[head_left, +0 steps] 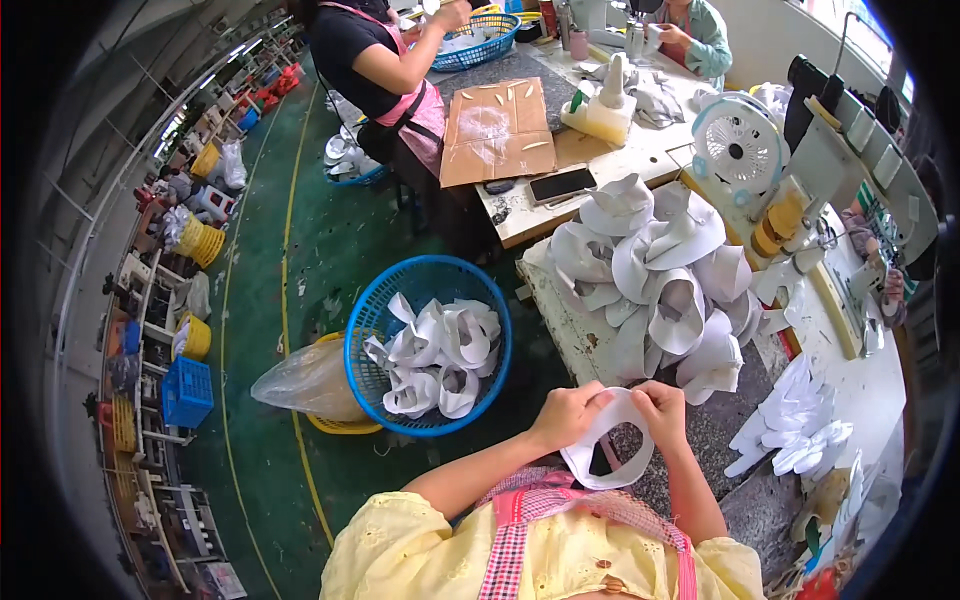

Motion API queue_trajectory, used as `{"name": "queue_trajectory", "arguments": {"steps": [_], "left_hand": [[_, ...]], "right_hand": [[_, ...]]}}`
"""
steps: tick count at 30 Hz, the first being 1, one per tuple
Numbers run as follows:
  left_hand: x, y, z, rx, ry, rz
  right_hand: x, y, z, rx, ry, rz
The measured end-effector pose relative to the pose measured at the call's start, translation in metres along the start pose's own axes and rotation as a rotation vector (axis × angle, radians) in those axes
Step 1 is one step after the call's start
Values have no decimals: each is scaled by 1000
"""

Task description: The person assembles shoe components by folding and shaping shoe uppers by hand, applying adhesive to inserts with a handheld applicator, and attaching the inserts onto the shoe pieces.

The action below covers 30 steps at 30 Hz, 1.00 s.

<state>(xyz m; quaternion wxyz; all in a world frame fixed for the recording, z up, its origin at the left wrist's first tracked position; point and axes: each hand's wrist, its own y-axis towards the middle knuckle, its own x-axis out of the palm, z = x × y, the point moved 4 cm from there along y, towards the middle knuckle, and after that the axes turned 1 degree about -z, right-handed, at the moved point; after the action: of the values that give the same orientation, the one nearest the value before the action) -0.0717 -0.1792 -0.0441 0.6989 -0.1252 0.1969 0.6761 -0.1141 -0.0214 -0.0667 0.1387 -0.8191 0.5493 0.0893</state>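
I hold a white ring-shaped piece that looks like a shoe upper (580,460) in front of my body, its opening facing up. My left hand (570,415) pinches its upper left edge, and my right hand (662,410) grips the upper right edge. Just beyond my hands, a heap of similar white uppers (675,300) lies on the worktable. More curled white uppers (440,345) rest in a round blue basket (358,375) to the left. Flat white cut pieces (795,425) are fanned out on the table right of my right hand.
A sewing machine (860,160) and a small fan (738,150) stand at the right. Farther off are a phone (562,186), a cardboard sheet (500,130) and a glue bottle (605,110). Two co-workers are at the far tables. A plastic-covered yellow basket (340,425) sits behind the blue one.
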Motion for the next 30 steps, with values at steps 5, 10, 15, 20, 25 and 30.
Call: {"name": "queue_trajectory", "arguments": {"steps": [5, 10, 15, 20, 25, 30], "left_hand": [[-21, 3, 4, -71, 20, 234], [-19, 23, -6, -217, -100, 275], [-16, 51, -9, -144, 26, 70], [-36, 94, -14, -63, -76, 110], [-63, 135, -24, 30, -63, 80], [-83, 170, -71, 75, -190, 131]], "right_hand": [[-4, 10, 5, -113, 550, -176], [7, 6, 17, 42, 677, -255], [-9, 29, 30, 167, 719, -95], [-9, 61, 0, 10, 398, -7], [-5, 89, -17, 7, 257, 13], [-5, 127, -44, 5, 22, 91]]}}
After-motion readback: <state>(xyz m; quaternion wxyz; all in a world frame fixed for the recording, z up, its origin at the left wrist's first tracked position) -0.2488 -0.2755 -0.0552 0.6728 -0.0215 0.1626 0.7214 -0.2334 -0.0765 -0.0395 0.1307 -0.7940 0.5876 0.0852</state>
